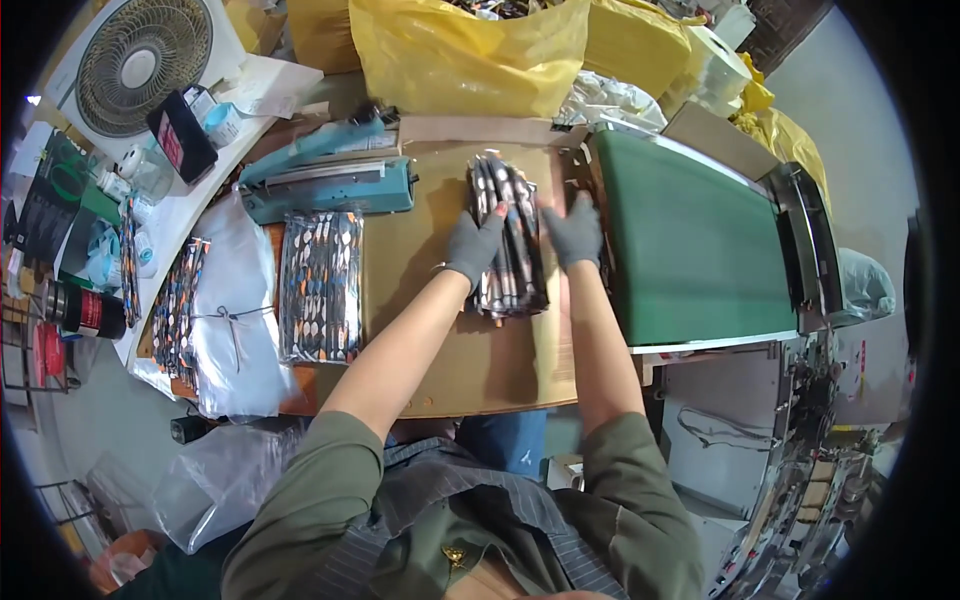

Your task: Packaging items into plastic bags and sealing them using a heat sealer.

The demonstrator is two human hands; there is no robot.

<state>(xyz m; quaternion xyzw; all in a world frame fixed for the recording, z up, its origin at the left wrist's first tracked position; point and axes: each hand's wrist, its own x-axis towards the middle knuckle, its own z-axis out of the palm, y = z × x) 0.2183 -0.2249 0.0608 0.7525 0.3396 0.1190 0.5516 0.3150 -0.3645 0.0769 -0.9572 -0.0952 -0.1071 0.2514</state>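
A bundle of slim black patterned packets (pixel 507 240) stands lengthwise on the cardboard-covered worktop in front of me. My left hand (pixel 474 246), in a grey glove with bare fingertips, grips its left side, the thumb over the front packets. Just right of the bundle is my right hand (pixel 574 232), gloved the same way. Its fingers are apart with nothing in them, and a small gap shows between it and the packets. To the left lies a clear bag filled with similar packets (pixel 322 286).
Behind the bag sits a teal bag sealer (pixel 335 185). A green conveyor belt (pixel 695 240) borders the right side. Clear plastic bags tied with a dark cord (pixel 235 315) and more packets (pixel 180 312) lie left. A large yellow sack (pixel 470 60) stands at the back; a fan (pixel 140 62) is far left.
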